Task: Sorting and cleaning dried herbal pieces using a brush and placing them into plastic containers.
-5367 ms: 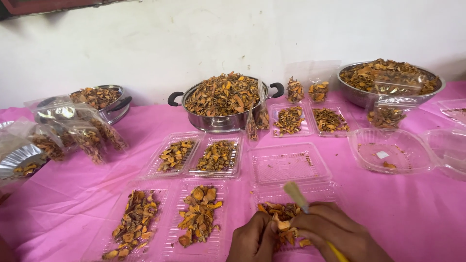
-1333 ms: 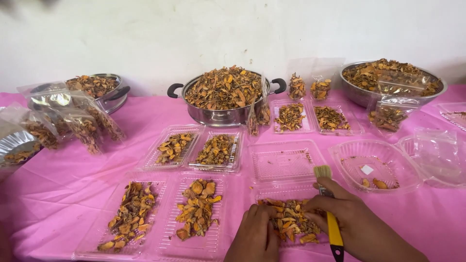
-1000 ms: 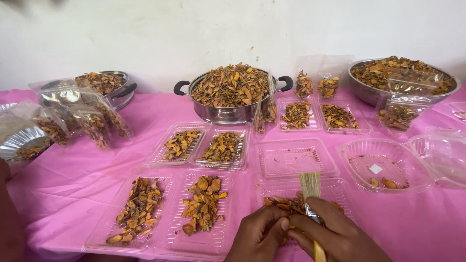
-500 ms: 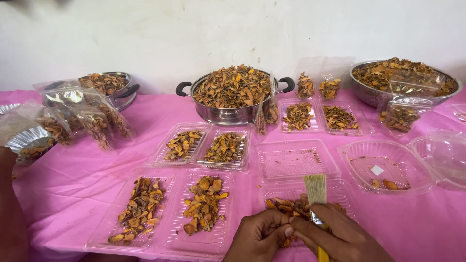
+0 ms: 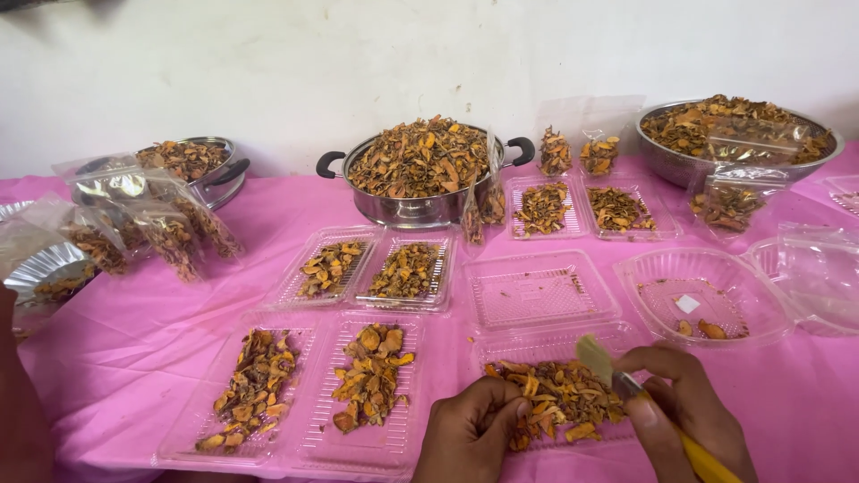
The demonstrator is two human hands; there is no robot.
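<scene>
Right hand grips bristly brush over ridged clear tray

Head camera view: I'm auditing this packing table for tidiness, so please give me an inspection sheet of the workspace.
Surface: pink tablecloth, wrinkled, a few crumbs.
Job's things: clear tray of orange-brown dried pieces; yellow-handled brush.
Clutter: filled trays, an empty clamshell lid, steel pot and bowl heaped with pieces, filled bags.
Grippers: left hand on the tray's pieces; right hand holds the brush.
Cables: nothing seen.
Surroundings: white wall; another person's arm at left edge.
</scene>
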